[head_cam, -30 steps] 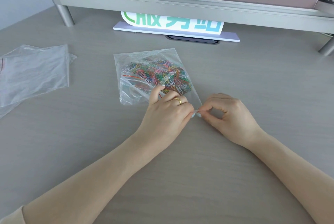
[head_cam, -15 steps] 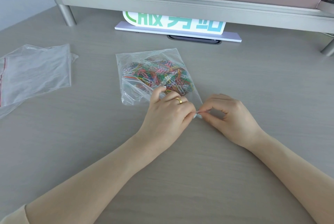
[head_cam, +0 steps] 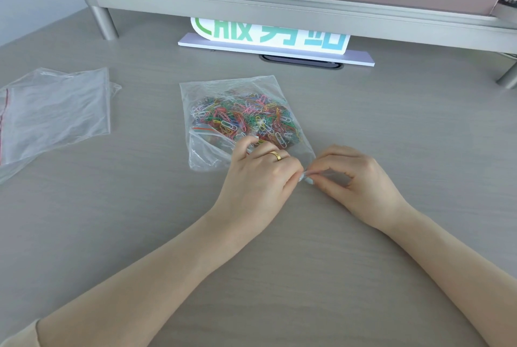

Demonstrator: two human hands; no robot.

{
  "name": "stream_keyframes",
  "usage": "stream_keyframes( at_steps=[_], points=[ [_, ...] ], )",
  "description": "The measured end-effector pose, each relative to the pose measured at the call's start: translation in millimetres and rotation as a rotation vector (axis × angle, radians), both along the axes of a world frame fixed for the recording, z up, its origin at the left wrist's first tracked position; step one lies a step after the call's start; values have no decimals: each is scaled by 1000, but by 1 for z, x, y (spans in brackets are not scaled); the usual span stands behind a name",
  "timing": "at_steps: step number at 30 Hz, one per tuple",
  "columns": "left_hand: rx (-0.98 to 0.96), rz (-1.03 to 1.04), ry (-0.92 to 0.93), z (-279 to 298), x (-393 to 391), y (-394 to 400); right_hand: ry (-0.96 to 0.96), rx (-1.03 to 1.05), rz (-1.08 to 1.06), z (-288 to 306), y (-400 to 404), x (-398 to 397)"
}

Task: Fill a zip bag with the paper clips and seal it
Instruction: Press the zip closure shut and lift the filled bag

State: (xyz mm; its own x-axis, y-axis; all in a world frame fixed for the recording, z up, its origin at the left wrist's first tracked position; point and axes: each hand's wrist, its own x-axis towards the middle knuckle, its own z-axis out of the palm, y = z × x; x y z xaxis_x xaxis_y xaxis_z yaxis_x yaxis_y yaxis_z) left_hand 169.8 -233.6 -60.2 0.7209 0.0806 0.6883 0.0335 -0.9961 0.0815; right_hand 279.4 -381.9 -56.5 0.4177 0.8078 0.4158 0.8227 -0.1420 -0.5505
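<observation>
A clear zip bag [head_cam: 212,150] lies flat in the middle of the grey table, its mouth end toward me. Inside it sits a heap of coloured paper clips [head_cam: 246,120]. A red zip strip [head_cam: 207,130] shows slanted across the bag's left part. My left hand [head_cam: 260,176], with a gold ring, rests on the bag's near edge and pinches it at the near right corner. My right hand [head_cam: 355,178] pinches the same corner from the right, fingertips meeting the left hand's. The seal under my hands is hidden.
Spare empty clear zip bags [head_cam: 53,114] lie at the left of the table. A white sign with green letters [head_cam: 268,38] stands at the back under a metal shelf [head_cam: 279,2], whose legs stand at back left and far right.
Both hands stay pinched at the bag's near right corner; the left thumb has shifted slightly. The bag and clips have not visibly moved.
</observation>
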Motion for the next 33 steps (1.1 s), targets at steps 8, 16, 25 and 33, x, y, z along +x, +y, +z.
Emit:
stream_keyframes(
  at_steps=[8,16,25,33],
  points=[
    [-28,-24,-1,0,0,0,-115,-25,4,0,1,-3],
    [-98,-49,37,0,-1,-2,16,2,-11,2,1,-3],
    [-166,-74,63,1,-2,-3,145,23,-8,3,1,-5],
    [-196,-61,112,2,-3,-5,64,26,5,1,3,-5]
  ],
)
